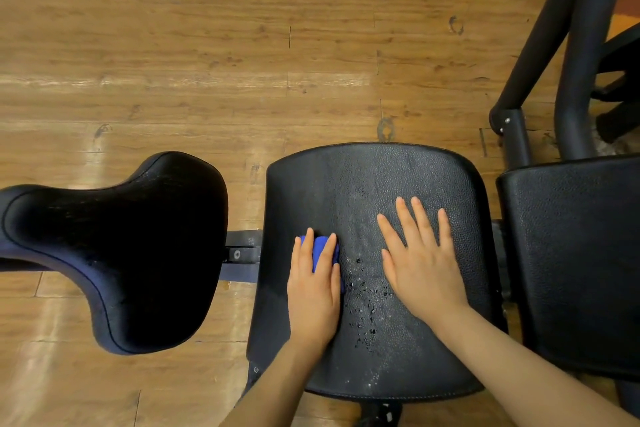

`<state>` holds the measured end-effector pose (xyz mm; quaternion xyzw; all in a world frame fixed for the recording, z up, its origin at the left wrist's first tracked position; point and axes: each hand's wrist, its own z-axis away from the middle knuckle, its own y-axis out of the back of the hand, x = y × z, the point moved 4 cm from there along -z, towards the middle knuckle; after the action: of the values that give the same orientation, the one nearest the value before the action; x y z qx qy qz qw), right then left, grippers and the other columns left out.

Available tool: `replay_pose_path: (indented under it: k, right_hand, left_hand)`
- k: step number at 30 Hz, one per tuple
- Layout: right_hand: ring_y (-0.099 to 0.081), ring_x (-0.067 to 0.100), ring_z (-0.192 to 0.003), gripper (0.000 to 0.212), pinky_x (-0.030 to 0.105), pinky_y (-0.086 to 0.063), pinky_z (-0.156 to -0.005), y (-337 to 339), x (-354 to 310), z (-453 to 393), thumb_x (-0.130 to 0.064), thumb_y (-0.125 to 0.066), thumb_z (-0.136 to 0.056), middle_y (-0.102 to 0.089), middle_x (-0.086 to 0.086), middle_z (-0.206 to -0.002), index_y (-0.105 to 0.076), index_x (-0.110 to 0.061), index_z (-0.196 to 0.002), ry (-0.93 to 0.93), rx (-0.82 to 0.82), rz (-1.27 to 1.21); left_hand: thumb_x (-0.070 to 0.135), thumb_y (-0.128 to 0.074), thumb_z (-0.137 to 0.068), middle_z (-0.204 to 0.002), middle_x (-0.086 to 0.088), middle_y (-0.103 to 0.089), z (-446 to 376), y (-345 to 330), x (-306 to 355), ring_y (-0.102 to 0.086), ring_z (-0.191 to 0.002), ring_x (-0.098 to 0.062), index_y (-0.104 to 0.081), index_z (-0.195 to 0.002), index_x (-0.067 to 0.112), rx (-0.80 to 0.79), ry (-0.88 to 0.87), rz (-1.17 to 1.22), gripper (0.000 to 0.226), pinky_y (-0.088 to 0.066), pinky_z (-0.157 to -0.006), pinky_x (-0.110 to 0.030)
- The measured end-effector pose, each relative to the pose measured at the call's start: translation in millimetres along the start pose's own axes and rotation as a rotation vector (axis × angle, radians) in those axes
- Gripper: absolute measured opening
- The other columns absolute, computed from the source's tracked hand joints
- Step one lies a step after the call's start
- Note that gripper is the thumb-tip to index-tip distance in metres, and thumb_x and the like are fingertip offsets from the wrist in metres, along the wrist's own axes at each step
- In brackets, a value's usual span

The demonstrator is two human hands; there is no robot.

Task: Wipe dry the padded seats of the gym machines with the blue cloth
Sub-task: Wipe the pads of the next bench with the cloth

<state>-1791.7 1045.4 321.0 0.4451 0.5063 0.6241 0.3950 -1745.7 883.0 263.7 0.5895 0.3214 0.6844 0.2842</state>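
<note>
A black padded seat (374, 177) fills the middle of the view, with water droplets (367, 305) scattered across its centre. The bunched blue cloth (320, 246) lies on the left part of the seat. My left hand (313, 298) lies on top of the cloth and presses it down with nearly straight fingers. To the right of the droplets, my right hand (422, 260) rests flat on the seat with its fingers spread and holds nothing.
A black saddle-shaped pad (131, 253) sits to the left, joined to the seat by a metal bar (242, 253). Another black pad (575, 253) adjoins the seat on the right. Black machine tubes (540, 45) rise at the upper right. Wooden floor (207, 45) lies beyond.
</note>
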Motion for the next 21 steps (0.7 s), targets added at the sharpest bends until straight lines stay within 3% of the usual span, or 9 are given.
replay_pose_path:
  k: [5, 11, 17, 21]
  right_hand:
    - [-0.028, 0.038, -0.144, 0.055, 0.06, -0.018, -0.115, -1, 0, 0, -0.036, -0.033, -0.093, -0.036, 0.019, -0.153, -0.049, -0.016, -0.142, 0.003, -0.006, 0.012]
    - [-0.027, 0.038, -0.144, 0.055, 0.06, -0.017, -0.115, -1, -1, 1, -0.036, -0.033, -0.093, -0.035, 0.019, -0.153, -0.048, -0.016, -0.143, 0.003, -0.013, 0.025]
    - [-0.028, 0.038, -0.144, 0.055, 0.061, -0.017, -0.115, -1, -1, 1, -0.035, -0.034, -0.093, -0.035, 0.019, -0.153, -0.048, -0.015, -0.142, 0.002, -0.001, 0.015]
    - [-0.028, 0.037, -0.144, 0.054, 0.06, -0.017, -0.115, -2, -1, 0, -0.035, -0.036, -0.093, -0.036, 0.019, -0.153, -0.049, -0.016, -0.142, 0.003, -0.005, 0.005]
  left_hand:
    - [0.037, -0.029, -0.097, -0.153, -0.02, -0.035, -51, 1, 9, -0.03, -0.141, -0.043, -0.05, -0.141, 0.015, -0.002, -0.034, 0.004, 0.053, -0.022, -0.113, -0.043]
    - [0.037, -0.029, -0.098, -0.156, -0.02, -0.027, -96, 6, 17, -0.021, -0.145, -0.042, -0.045, -0.145, 0.016, -0.056, -0.077, 0.016, 0.054, -0.017, -0.117, -0.039]
    - [0.037, -0.031, -0.096, -0.153, -0.018, -0.035, -51, 0, 17, -0.031, -0.141, -0.041, -0.048, -0.143, 0.017, -0.01, -0.038, -0.019, 0.053, -0.027, -0.113, -0.041]
    - [0.032, -0.035, -0.098, -0.154, -0.014, -0.034, 4, -4, 10, -0.029, -0.143, -0.036, -0.046, -0.143, 0.021, -0.001, -0.043, -0.04, 0.048, -0.022, -0.114, -0.04]
